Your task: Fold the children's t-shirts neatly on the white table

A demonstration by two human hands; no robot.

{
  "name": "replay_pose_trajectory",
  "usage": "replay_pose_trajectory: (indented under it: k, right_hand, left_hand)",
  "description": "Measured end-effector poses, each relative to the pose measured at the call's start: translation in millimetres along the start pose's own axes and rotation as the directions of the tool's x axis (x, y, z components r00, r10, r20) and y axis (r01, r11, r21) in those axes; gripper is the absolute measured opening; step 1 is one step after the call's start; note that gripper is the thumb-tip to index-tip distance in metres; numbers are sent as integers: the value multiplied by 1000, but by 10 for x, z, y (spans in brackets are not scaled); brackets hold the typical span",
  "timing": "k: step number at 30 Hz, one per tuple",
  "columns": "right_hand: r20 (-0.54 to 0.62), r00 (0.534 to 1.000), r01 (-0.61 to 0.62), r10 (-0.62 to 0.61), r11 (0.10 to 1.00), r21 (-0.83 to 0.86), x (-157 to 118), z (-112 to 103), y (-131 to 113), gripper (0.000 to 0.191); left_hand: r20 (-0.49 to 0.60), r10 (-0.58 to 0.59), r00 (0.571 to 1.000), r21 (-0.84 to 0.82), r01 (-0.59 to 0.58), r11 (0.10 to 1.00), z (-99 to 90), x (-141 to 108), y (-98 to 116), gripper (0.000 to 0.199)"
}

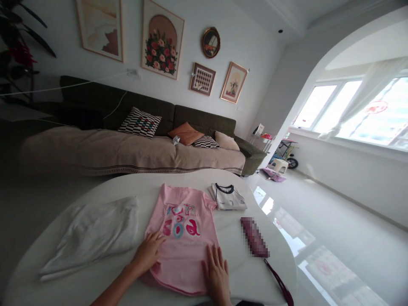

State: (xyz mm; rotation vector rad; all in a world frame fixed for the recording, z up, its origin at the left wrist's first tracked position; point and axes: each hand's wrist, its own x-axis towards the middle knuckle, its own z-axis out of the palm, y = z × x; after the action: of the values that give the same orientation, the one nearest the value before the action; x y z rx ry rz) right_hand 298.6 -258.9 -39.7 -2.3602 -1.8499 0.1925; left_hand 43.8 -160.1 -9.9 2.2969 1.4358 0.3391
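Note:
A pink T-shirt (188,250) with a printed front lies spread on the white oval table (117,187), its collar end pointing away from me. My left hand (149,251) rests on the shirt's left edge, fingers extended and touching the cloth. On the lower right part of the shirt, my right hand (217,272) lies flat with its fingers apart. Neither hand grips anything. Beyond the shirt's right sleeve sits a folded white shirt (230,199) with a dark collar. To the left is a loosely laid white cloth (95,233).
A blurred dark-pink object (255,237) and a dark strap (279,281) lie at the table's right side. Behind the table stands a long sofa (143,155) with a beige cover and cushions. Glossy floor (318,212) extends to the right.

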Motion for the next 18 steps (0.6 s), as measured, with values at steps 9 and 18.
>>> replay_pose_trajectory:
  k: [9, 18]
  right_hand:
    - [41, 998, -37, 39, 998, -59, 3, 77, -22, 54]
    - [0, 999, -33, 33, 998, -54, 48, 227, 40, 54]
  left_hand:
    - [-572, -349, 743, 58, 460, 886, -341, -421, -1191, 29]
    - [-233, 93, 968, 72, -79, 994, -116, 551, -32, 40]
